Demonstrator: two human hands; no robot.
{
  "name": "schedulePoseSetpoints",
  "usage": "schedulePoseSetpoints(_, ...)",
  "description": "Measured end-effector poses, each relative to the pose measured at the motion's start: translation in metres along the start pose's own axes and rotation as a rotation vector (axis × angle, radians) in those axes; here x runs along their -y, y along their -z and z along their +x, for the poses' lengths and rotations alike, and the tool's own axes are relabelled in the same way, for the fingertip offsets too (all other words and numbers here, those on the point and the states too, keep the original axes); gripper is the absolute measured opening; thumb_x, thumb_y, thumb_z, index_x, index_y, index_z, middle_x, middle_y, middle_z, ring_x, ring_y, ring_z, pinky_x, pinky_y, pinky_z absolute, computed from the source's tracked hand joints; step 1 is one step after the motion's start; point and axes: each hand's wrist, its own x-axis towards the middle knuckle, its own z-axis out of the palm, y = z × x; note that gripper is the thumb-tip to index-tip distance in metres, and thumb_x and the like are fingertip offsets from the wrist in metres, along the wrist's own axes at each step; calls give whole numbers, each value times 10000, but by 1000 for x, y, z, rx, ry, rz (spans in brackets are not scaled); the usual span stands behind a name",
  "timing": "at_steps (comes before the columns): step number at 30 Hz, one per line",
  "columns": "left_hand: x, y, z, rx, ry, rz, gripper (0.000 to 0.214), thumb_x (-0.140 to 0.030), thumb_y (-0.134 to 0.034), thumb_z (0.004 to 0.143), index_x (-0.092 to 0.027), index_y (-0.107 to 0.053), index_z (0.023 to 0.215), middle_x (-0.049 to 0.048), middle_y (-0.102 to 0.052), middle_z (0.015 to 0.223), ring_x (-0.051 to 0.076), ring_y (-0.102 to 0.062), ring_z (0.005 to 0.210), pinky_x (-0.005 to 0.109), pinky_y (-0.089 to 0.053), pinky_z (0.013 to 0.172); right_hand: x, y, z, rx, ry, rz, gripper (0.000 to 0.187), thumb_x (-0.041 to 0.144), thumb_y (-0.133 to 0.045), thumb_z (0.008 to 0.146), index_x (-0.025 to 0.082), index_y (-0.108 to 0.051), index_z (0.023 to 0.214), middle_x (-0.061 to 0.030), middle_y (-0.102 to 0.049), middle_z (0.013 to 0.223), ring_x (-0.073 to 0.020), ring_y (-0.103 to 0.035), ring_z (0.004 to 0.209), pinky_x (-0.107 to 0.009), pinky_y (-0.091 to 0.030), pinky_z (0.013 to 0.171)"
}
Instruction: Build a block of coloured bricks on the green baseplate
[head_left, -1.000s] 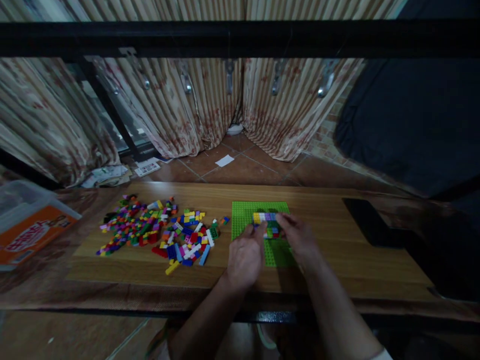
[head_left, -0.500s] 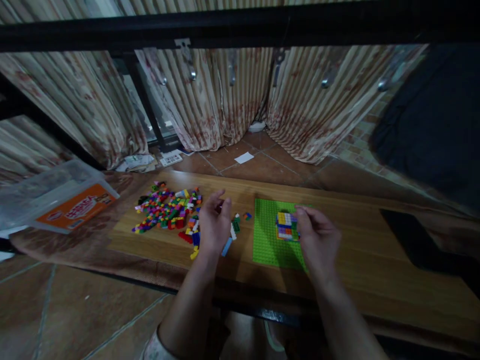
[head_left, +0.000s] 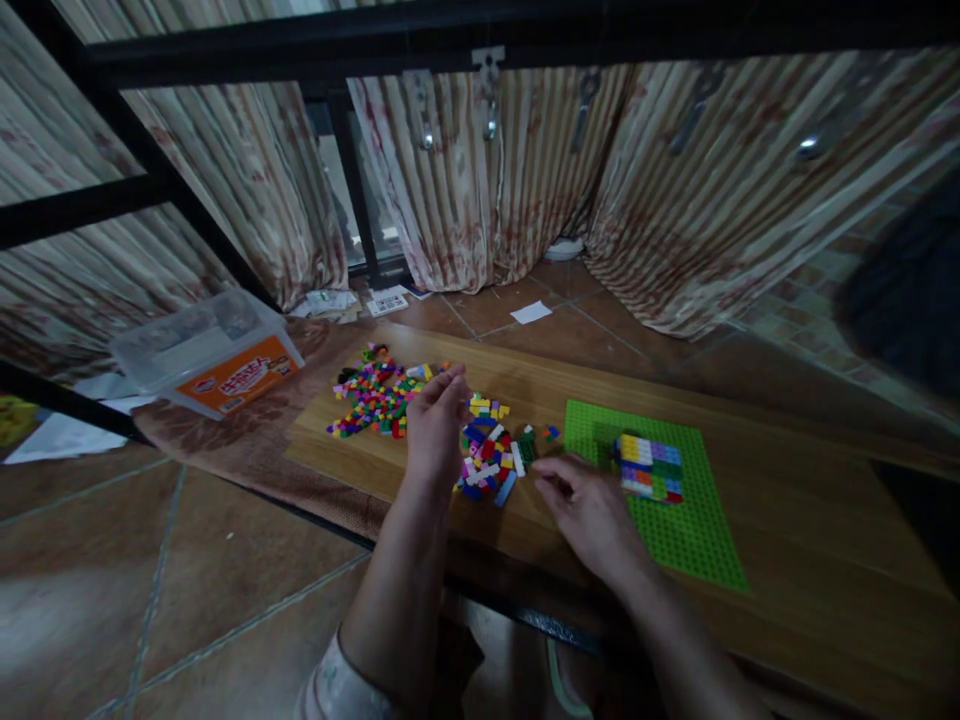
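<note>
Above the loose toy bricks, my left hand (head_left: 436, 425) is raised with thumb and fingertips pressed together; whatever is between them is too small to make out. My right hand (head_left: 592, 515) hangs over the tabletop between the nearer brick pile (head_left: 486, 470) and the green baseplate (head_left: 694, 525). Its fingers are loosely bent and slightly apart, with no brick visible in them. On the baseplate sits a block of multicoloured bricks (head_left: 651, 468) with white, yellow, blue, purple and green tops. A long light-blue brick (head_left: 505, 489) lies at the pile's near side.
A larger heap of small bricks (head_left: 379, 395) spreads over the left of the wooden table (head_left: 810, 560). Beyond it stands a clear plastic box (head_left: 202, 350) with an orange label. Striped curtains (head_left: 480, 190) and a dark metal bar (head_left: 525, 40) lie behind. A dark object (head_left: 919, 515) rests at right.
My right hand has left the brick block and moved left toward the loose bricks. My left hand's fingers have come together. The view has turned left, showing more of the plastic box.
</note>
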Motion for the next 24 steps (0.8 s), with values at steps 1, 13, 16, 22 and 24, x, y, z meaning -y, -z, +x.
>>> schedulePoseSetpoints(1,-2,2,1,-1,3,-18,314,-247,-712,643,-128,-677,931,-43,-551,652,34,-429,485,173,-345,467,0,-2,0,15,1,-4,180,205,-511,872,213,-671,955,-35,-663,938,-175,-639,839,-315,-481,771)
schedulePoseSetpoints(13,-14,13,4,6,54,-146,292,-244,-779,580,-119,-677,824,-58,-527,624,12,-383,455,148,-308,427,27,-21,0,128,-82,-262,426,364,-707,761,197,-607,1141,-79,-634,1080,-255,-628,957,-379,-488,838)
schedulePoseSetpoints(16,-14,13,4,1,65,-140,329,-233,-787,565,-116,-681,854,-60,-525,619,12,-388,454,144,-321,431,30,-22,0,150,-98,-299,418,361,-697,773,185,-607,1141,-82,-630,1073,-271,-618,993,-389,-484,861)
schedulePoseSetpoints(22,-13,9,2,11,94,-82,367,-223,-799,541,-115,-689,874,-53,-539,631,15,-396,469,143,-350,449,30,-21,0,161,-88,-266,424,336,-710,755,206,-606,1145,-81,-609,1114,-253,-599,1029,-374,-476,891)
schedulePoseSetpoints(24,-12,7,0,25,99,-67,367,-217,-802,533,-113,-693,868,-52,-535,628,16,-400,476,141,-353,451,29,-21,0,161,-83,-244,412,323,-711,752,202,-606,1131,-79,-608,1111,-249,-594,1034,-371,-475,896)
